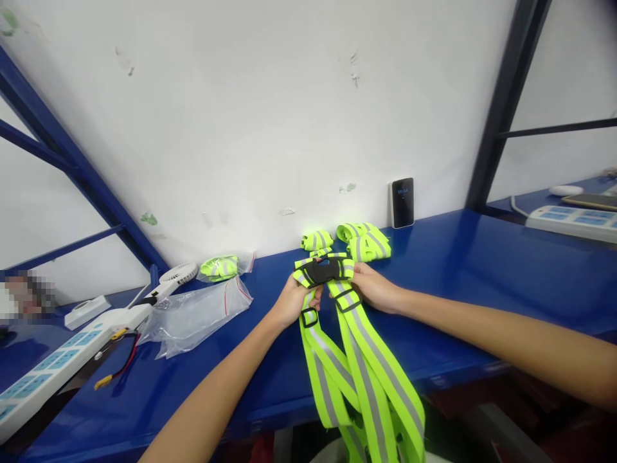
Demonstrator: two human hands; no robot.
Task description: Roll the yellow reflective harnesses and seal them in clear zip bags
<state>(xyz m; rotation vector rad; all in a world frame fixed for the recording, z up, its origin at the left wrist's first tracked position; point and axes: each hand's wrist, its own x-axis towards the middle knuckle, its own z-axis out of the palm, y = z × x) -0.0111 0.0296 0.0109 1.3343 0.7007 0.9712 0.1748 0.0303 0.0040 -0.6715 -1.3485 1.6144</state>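
A blue metal shelf point(448, 283) carries rolled reflective straps point(364, 241) just beyond the grip, a clear plastic bag point(193, 318) to its left, and – farther right, behind it – what looks like a black power bank point(402, 202).

Right of the right hand point(376, 288), the blue table point(457, 270) leaves passage up to the far power strip point(573, 222). Left of the left hand point(292, 302): plastic bag point(193, 318) obstructs. Toward the wall point(289, 109): rolled hi-vis straps point(364, 241) and black power bank point(402, 202) stand in the way.
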